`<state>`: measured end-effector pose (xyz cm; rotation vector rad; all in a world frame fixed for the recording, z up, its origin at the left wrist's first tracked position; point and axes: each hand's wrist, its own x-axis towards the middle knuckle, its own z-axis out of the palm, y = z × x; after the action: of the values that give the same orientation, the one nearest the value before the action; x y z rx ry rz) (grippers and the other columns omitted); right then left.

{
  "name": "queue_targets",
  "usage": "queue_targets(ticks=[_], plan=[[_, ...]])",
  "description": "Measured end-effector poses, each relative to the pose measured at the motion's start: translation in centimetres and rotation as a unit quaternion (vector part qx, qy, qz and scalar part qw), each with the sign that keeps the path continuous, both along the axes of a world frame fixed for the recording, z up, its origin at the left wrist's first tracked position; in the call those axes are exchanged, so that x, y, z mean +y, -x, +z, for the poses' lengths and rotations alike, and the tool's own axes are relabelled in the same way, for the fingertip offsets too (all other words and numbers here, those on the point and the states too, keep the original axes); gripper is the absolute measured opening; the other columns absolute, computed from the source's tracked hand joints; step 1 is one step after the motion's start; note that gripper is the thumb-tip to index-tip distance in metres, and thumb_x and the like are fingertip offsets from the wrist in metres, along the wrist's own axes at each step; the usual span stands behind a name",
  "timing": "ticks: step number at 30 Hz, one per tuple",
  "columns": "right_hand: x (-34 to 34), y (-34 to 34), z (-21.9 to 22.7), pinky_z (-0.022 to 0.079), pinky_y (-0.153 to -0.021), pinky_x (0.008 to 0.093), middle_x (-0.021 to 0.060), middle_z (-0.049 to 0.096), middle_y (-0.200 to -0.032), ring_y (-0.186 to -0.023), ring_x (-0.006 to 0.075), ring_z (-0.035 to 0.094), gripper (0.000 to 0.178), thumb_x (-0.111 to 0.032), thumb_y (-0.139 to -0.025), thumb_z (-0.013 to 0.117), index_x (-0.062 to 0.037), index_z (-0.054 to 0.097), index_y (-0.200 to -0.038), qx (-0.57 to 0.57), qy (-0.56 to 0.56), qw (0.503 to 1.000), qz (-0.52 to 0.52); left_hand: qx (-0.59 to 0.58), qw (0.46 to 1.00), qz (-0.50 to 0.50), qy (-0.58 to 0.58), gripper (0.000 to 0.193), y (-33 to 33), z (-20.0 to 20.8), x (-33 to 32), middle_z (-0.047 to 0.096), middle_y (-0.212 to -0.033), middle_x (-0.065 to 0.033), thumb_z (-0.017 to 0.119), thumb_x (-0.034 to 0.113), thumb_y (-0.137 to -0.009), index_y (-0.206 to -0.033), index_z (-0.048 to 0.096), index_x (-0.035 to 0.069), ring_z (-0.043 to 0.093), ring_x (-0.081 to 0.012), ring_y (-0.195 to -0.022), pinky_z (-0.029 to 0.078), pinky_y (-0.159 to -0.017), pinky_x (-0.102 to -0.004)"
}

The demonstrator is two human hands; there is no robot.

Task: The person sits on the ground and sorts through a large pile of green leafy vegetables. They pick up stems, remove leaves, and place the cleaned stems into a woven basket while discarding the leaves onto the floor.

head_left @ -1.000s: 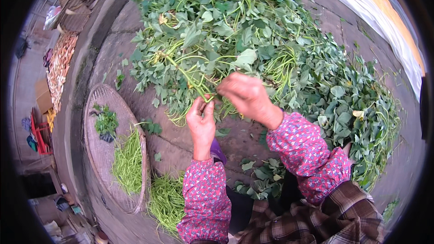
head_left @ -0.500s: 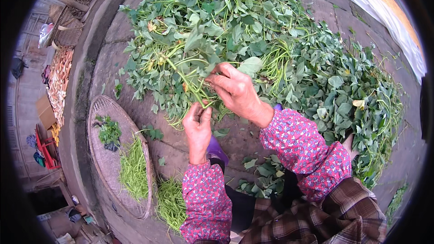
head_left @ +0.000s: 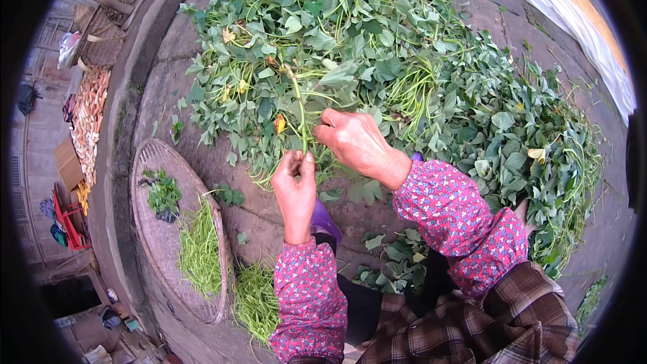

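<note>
My left hand (head_left: 294,178) pinches the lower end of a green vine stem (head_left: 300,109) between thumb and forefinger. The stem stands up and away from me, with a few leaf stalks and a blurred leaf (head_left: 339,74) on its right side. Close against the stem from the right is my right hand (head_left: 359,145), its fingers curled shut; what its fingertips grip is hidden. Behind both hands spreads a big heap of leafy green vines (head_left: 323,40), with a bunch of bare stalks (head_left: 412,94) lying on it.
On the left, a shallow woven tray (head_left: 153,246) holds thin green stalks (head_left: 201,249) and a small leafy bunch (head_left: 160,194). More stalks (head_left: 256,302) lie beside it. Loose leaves (head_left: 397,263) are near my feet. A raised concrete edge (head_left: 121,135) runs along the left.
The stem has swung more upright in my left hand. My right hand has turned and shifted slightly, its fingers now more curled. A leaf shows below it.
</note>
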<state>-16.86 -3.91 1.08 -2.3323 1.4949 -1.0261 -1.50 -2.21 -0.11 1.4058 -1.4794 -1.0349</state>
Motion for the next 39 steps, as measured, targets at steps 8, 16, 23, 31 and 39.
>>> queue_targets(ticks=[8, 16, 23, 31, 39], plan=[[-3.5, 11.9, -2.9, 0.047, -0.062, 0.0301, 0.0122, 0.062, -0.077, -0.069, 0.0239, 0.06, 0.01, -0.005, -0.073, 0.059, -0.0033, 0.063, -0.082, -0.059, 0.042, 0.951, -0.299, 0.123, 0.987, 0.076, -0.071, 0.015, -2.3, 0.6, 1.0, 0.049, -0.065, 0.0045, 0.054, 0.011, -0.085, -0.074, 0.055, 0.001, 0.041, -0.0033, -0.059, 0.033, -0.052, -0.0195], [-0.7, 3.7, 2.2, 0.046, -0.064, 0.0266, 0.0095, 0.06, -0.077, -0.072, 0.018, 0.058, 0.01, -0.002, -0.076, 0.058, 0.0008, 0.061, -0.085, -0.253, -0.026, 0.967, 0.017, 0.226, 0.97, 0.072, -0.048, 0.014, -2.2, -1.3, -0.6, 0.045, -0.065, 0.0072, 0.054, 0.016, -0.087, -0.081, 0.056, 0.003, 0.035, -0.0014, -0.057, 0.026, -0.051, -0.0181], [-0.6, 0.1, 0.4, 0.046, -0.064, 0.0337, 0.0099, 0.058, -0.082, -0.073, 0.0263, 0.054, 0.014, -0.004, -0.069, 0.064, -0.0008, 0.06, -0.082, -0.111, 0.066, 0.979, 0.157, 0.302, 0.948, 0.012, -0.097, 0.012, -1.5, -0.9, -0.2, 0.053, -0.074, 0.0023, 0.052, 0.017, -0.088, -0.087, 0.056, 0.005, 0.045, -0.0045, -0.061, 0.035, -0.052, -0.0189], [0.9, -0.2, -0.5, 0.044, -0.057, 0.039, 0.011, 0.054, -0.068, -0.07, 0.0294, 0.052, 0.01, -0.012, -0.072, 0.059, -0.003, 0.056, -0.071, -0.041, -0.107, 0.972, 0.206, 0.532, 0.821, 0.099, -0.183, 0.011, -2.2, -1.4, -0.6, 0.057, -0.081, -0.0022, 0.052, 0.017, -0.087, -0.09, 0.054, 0.007, 0.053, -0.0126, -0.071, 0.044, -0.062, -0.0271], [4.1, -1.9, 0.5, 0.039, -0.053, 0.0288, 0.0041, 0.053, -0.064, -0.057, 0.0121, 0.048, 0.013, -0.012, -0.08, 0.057, 0.0001, 0.058, -0.083, -0.298, -0.374, 0.801, 0.361, 0.604, 0.751, 0.21, -0.164, 0.015, -4.9, -2.3, -2.4, 0.056, -0.076, -0.0025, 0.055, 0.026, -0.086, -0.086, 0.052, 0.011, 0.052, -0.0141, -0.069, 0.042, -0.062, -0.0293]])
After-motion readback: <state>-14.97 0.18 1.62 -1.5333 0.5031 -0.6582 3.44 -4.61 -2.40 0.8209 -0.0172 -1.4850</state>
